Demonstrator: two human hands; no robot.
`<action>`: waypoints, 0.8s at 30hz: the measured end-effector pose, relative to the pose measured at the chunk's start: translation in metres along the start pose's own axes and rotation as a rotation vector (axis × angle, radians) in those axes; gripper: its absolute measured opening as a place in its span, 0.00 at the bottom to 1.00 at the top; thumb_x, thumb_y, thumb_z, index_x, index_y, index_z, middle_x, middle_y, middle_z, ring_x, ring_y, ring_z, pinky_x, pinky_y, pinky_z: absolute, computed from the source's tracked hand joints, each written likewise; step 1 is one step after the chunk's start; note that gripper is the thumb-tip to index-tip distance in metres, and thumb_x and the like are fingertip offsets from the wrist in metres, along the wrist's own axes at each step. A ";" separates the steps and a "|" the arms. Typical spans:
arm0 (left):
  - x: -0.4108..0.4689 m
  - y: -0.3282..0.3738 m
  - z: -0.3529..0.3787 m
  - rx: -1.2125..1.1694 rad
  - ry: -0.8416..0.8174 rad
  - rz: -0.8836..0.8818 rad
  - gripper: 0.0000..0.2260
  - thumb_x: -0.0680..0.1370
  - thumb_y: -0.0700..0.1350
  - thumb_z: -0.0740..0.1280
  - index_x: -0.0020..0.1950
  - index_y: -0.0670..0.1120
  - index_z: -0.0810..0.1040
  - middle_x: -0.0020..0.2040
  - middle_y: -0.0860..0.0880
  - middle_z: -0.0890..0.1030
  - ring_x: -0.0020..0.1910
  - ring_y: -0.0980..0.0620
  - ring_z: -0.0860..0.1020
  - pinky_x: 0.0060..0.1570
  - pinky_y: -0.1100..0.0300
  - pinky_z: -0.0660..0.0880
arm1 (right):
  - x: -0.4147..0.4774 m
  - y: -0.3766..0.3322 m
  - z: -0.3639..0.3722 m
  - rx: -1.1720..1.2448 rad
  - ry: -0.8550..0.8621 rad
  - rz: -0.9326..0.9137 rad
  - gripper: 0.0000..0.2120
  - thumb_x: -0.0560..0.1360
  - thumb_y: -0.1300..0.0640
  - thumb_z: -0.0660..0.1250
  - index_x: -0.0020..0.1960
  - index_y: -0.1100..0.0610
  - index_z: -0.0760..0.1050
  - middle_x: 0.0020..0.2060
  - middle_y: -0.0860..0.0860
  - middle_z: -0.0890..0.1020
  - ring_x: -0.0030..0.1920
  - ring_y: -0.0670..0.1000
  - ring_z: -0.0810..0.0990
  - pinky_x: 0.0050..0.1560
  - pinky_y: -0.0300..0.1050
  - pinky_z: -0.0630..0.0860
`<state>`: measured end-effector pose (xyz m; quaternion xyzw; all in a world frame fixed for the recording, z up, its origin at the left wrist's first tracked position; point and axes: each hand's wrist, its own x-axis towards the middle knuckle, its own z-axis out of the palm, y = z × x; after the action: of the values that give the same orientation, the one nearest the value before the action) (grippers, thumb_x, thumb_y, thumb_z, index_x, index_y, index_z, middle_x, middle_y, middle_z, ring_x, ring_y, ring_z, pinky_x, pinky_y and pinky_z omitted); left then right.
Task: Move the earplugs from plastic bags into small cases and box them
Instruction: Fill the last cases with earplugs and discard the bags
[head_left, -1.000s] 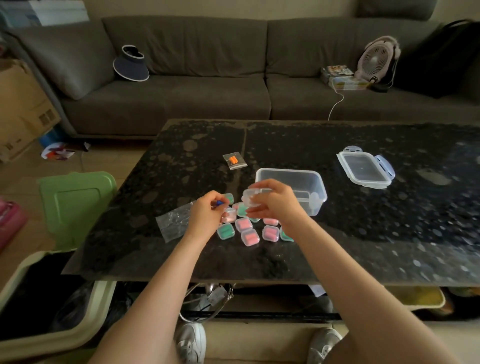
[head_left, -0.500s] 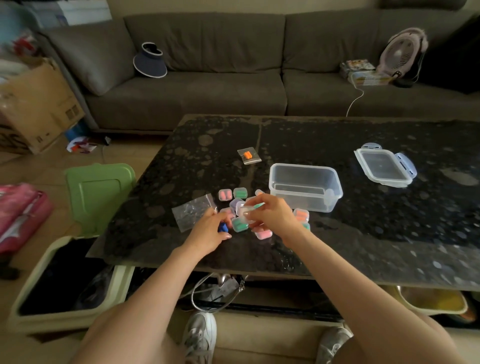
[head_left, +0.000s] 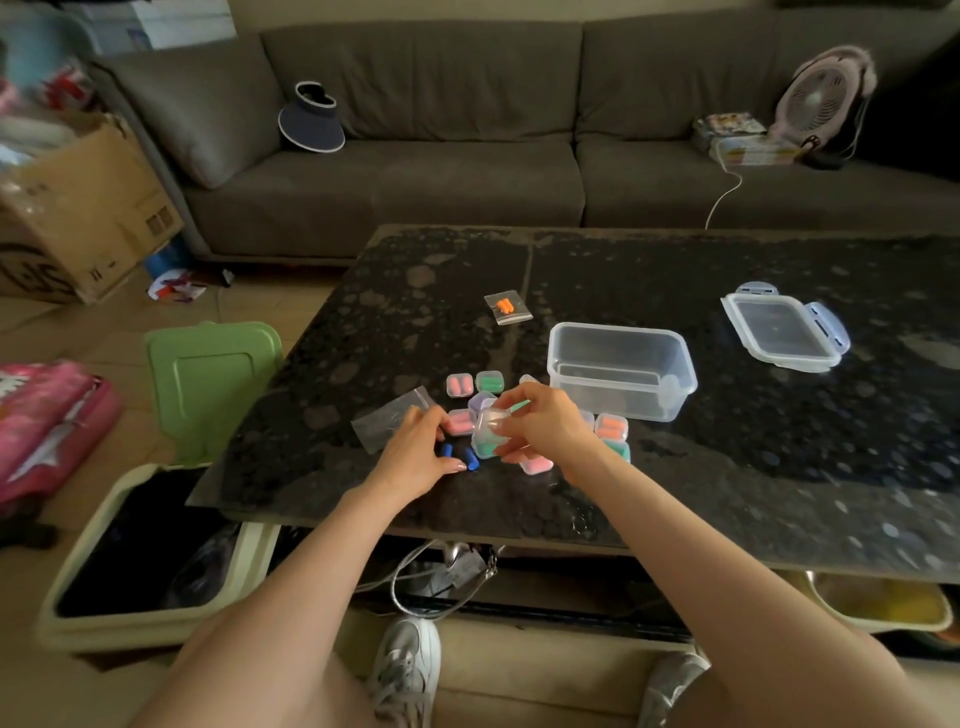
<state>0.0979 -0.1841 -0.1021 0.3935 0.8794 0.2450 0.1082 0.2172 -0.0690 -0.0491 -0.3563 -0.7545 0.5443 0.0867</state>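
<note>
Shoe (head_left: 408, 670) and open bin (head_left: 140, 561) sit under the near edge. On the dark speckled bench (head_left: 727, 467), the left hand (head_left: 415, 452) has a loose grip, fingers flat beside two blue earplugs (head_left: 471, 460). The right hand (head_left: 545, 426) grips a small clear case (head_left: 488, 423) over filled cases (head_left: 459, 385), with an empty bag (head_left: 387, 423) to the left. Beyond lie a clear box (head_left: 621, 369), a lid (head_left: 784, 332) and a bag of orange plugs (head_left: 507, 306). Farther back are a sofa (head_left: 441, 171) and a fan (head_left: 826, 98). Half a second earlier the left hand pinched a blue plug.

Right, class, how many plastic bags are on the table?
2. The orange-earplug bag lies beyond the small cases; the clear bag lies by the left hand. More could be hidden.
</note>
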 end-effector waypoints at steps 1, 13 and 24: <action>0.000 0.001 0.000 0.003 -0.003 -0.001 0.16 0.72 0.44 0.73 0.57 0.48 0.71 0.57 0.50 0.71 0.47 0.55 0.72 0.50 0.63 0.73 | 0.001 0.001 0.000 -0.003 -0.005 0.009 0.09 0.75 0.63 0.69 0.53 0.55 0.74 0.52 0.58 0.79 0.38 0.53 0.84 0.37 0.41 0.82; -0.012 0.034 -0.025 -0.582 0.012 0.192 0.19 0.72 0.41 0.73 0.60 0.47 0.74 0.59 0.49 0.78 0.59 0.50 0.77 0.54 0.59 0.77 | -0.002 -0.005 -0.002 0.559 -0.184 0.112 0.13 0.77 0.66 0.65 0.60 0.62 0.69 0.52 0.64 0.80 0.40 0.55 0.83 0.43 0.46 0.83; -0.005 0.029 -0.032 -0.751 0.052 0.095 0.13 0.76 0.42 0.68 0.60 0.43 0.76 0.53 0.49 0.81 0.54 0.55 0.79 0.46 0.72 0.75 | 0.005 0.001 0.006 -0.101 0.008 -0.379 0.15 0.76 0.59 0.68 0.61 0.49 0.73 0.50 0.54 0.80 0.45 0.52 0.82 0.47 0.49 0.82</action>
<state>0.1075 -0.1827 -0.0599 0.3603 0.7118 0.5648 0.2110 0.2107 -0.0701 -0.0537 -0.2139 -0.8341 0.4783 0.1726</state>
